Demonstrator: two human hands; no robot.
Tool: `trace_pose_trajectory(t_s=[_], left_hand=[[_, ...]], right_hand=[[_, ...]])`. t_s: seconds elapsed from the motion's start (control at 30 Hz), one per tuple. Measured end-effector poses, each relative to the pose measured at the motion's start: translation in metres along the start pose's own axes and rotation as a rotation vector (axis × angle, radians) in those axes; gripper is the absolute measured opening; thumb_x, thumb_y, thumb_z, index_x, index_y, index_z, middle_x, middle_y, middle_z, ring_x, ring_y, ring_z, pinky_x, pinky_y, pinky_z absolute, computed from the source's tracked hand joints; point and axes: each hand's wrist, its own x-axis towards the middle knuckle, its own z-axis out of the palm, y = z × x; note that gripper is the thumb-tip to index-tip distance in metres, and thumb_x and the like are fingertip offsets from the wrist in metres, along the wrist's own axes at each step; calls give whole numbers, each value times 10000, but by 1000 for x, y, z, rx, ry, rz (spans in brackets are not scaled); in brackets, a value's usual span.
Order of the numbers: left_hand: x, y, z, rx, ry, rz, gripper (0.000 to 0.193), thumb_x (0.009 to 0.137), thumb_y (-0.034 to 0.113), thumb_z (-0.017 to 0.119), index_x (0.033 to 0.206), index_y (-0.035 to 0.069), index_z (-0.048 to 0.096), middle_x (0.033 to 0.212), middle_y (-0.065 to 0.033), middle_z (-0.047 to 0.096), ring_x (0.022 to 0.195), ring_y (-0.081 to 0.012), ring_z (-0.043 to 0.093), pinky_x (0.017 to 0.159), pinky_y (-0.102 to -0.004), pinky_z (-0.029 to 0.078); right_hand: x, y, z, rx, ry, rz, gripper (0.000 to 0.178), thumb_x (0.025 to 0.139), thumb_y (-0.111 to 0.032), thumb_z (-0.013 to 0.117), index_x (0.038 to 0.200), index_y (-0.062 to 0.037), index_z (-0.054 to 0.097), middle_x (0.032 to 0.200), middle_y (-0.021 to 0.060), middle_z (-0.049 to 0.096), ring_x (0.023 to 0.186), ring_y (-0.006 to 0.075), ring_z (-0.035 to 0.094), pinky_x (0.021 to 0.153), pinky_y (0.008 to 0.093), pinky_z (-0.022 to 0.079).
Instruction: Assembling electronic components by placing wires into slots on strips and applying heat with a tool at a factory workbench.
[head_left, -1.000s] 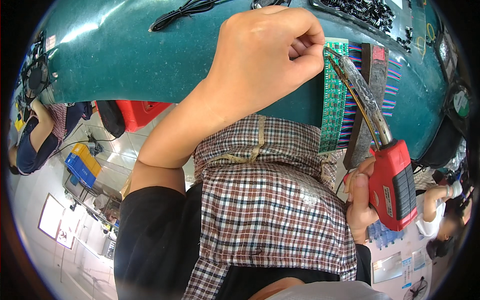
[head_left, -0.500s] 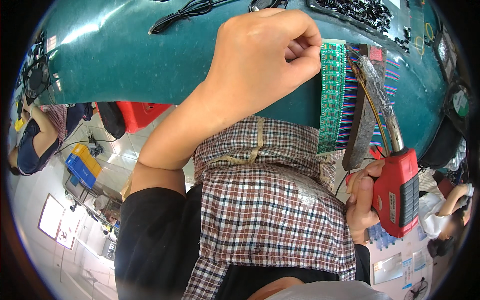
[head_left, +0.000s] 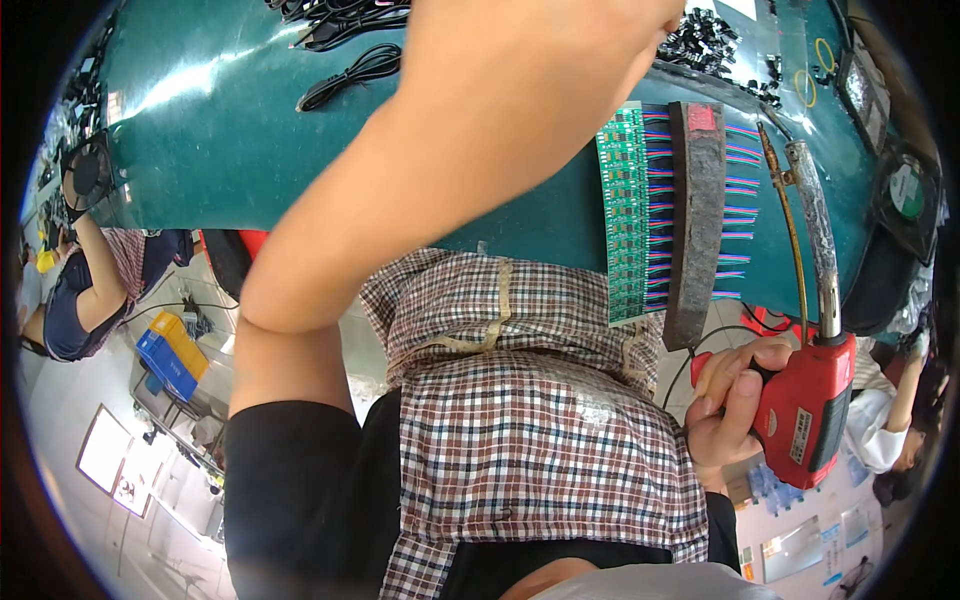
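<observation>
My right hand (head_left: 732, 405) is wrapped round the red handle of a soldering gun (head_left: 812, 415), its metal barrel and thin brass feed tube pointing toward the table's far side. The tip stands right of the wires, apart from the board. A long green circuit board panel (head_left: 625, 225) lies near the table's front edge, overhanging it slightly. Thin multicoloured wires (head_left: 738, 212) run from its right side under a dark heavy bar (head_left: 694, 225). My left hand (head_left: 610, 45) reaches across to the far side, beside the small black parts (head_left: 702, 42); its fingers are mostly hidden or out of frame.
Coiled black cables (head_left: 352, 76) lie at the back of the green table (head_left: 240, 150). A small black fan (head_left: 905, 190) stands at the right edge, another fan (head_left: 88, 172) at the far left. Co-workers sit at both sides. Yellow rings (head_left: 804, 88) lie at the back right.
My left hand has left the board's top corner and moved far and right to the black parts. The soldering gun has swung right, away from the board. Board and bar appear shifted left in view.
</observation>
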Motion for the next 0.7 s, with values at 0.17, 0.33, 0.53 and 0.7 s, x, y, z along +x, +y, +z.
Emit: trace_pose_trajectory(t_s=[0.17,0.33,0.53,0.7], left_hand=[[14,-17,22,370,-603,-180,89,732,55,642,751,26,723,759,-160,680,721,-332,699,638,-431,563],[14,-26,36,359,-587,-114,60,708,71,662,695,35,708,740,-163,681,717,-327,698,643,-437,562],[16,-28,37,293,-545,-116,104,712,106,657,693,10,692,733,-181,677,728,-366,689,669,-459,557],[23,-25,31,245,-613,-240,138,746,118,647,735,-17,674,749,-207,669,747,-388,681,704,-480,551]], right_hand=[[-4,6,1,83,35,-46,266,992,-120,512,1223,-5,446,872,75,519,501,86,375,488,265,353],[-10,5,-3,93,90,52,285,987,-122,524,1234,0,449,869,66,511,516,80,376,498,255,342],[-6,8,-1,113,90,11,266,984,-123,526,1212,-10,452,863,68,505,507,84,371,501,256,347],[-5,10,-5,115,72,2,250,981,-114,523,1199,-11,453,870,74,503,490,87,370,497,257,363]])
